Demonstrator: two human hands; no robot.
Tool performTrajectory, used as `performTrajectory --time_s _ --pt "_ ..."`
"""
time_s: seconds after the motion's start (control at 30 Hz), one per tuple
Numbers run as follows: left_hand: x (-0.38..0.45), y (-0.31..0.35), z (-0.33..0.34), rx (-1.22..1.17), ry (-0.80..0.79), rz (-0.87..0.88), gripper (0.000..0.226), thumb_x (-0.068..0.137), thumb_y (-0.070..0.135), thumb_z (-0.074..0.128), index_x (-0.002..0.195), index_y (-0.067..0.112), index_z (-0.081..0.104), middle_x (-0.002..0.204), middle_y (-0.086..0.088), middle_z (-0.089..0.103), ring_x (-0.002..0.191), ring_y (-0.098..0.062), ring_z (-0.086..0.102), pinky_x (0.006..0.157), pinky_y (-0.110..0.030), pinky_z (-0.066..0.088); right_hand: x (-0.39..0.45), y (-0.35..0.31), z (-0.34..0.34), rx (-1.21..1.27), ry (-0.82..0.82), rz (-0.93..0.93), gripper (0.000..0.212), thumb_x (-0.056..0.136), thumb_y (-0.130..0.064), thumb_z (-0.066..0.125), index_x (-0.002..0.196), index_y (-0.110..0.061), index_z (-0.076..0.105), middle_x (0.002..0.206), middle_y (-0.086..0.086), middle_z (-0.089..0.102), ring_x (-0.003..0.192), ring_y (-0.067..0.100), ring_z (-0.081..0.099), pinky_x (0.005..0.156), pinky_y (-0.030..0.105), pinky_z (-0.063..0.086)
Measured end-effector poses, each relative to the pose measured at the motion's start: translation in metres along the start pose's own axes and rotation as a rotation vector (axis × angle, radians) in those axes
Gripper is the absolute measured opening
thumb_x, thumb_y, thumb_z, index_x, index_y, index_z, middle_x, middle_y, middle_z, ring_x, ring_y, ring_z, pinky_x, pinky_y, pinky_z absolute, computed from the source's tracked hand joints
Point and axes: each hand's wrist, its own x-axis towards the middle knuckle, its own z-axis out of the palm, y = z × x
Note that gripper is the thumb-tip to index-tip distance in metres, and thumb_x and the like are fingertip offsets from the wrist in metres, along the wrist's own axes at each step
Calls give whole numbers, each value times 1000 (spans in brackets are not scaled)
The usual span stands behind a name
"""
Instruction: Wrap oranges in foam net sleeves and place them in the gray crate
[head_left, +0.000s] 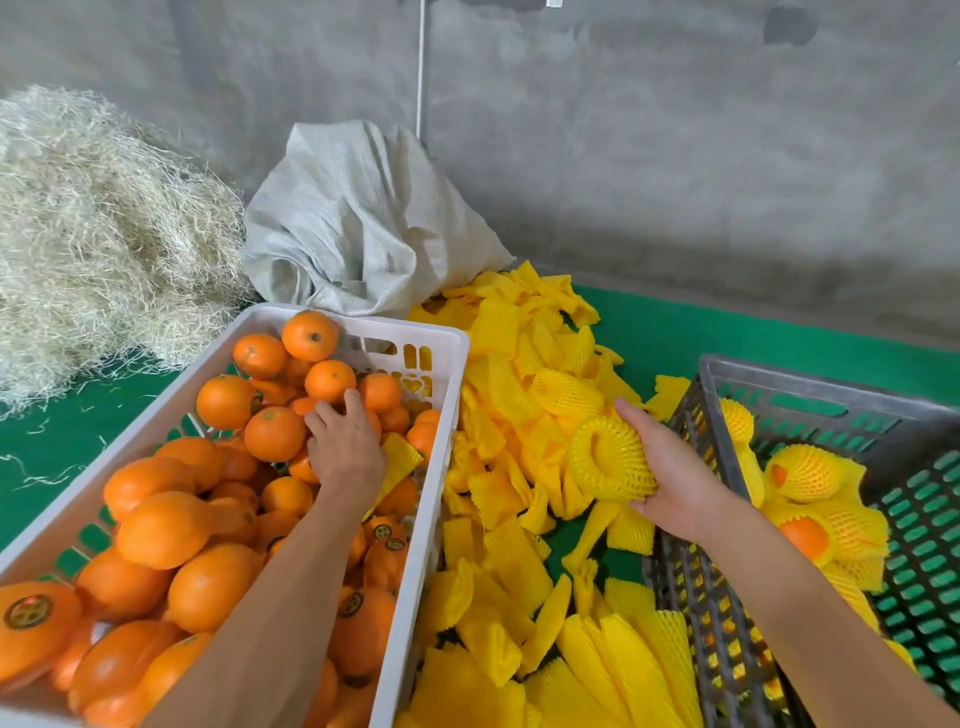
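A yellow foam sleeve (610, 460), stretched into a round cup with its mouth facing left, sits in the right hand (670, 478), whose thumb lies over its top and whose fingers curl under its bottom; it is held above the sleeve pile (524, 467), just left of the gray crate (691, 571). The left hand (345, 449) reaches palm-down into the white crate (415, 530), its fingers loosely spread over the oranges (208, 499), fingertips touching 1 small orange (330, 381) near the far end; whether it grips any fruit cannot be told. A loose sleeve (400, 457) lies in the white crate beside that hand. In the gray crate, at least 2 wrapped oranges (805, 473) lie against the far side. Everything rests on a green mat (727, 338). Behind the white crate stand a woven sack (363, 218) and a straw heap (93, 228).
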Motion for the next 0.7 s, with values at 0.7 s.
performTrajectory --time_s 0.7 --pt "-59 90 -86 -1164 -102 272 74 73 62 85 131 20 64 112 4 69 97 -13 69 77 -22 57 11 6 -4 -172 86 -160 47 93 -65 57 120 -28 64 106 -3 78 101 17 73 95 44 57"
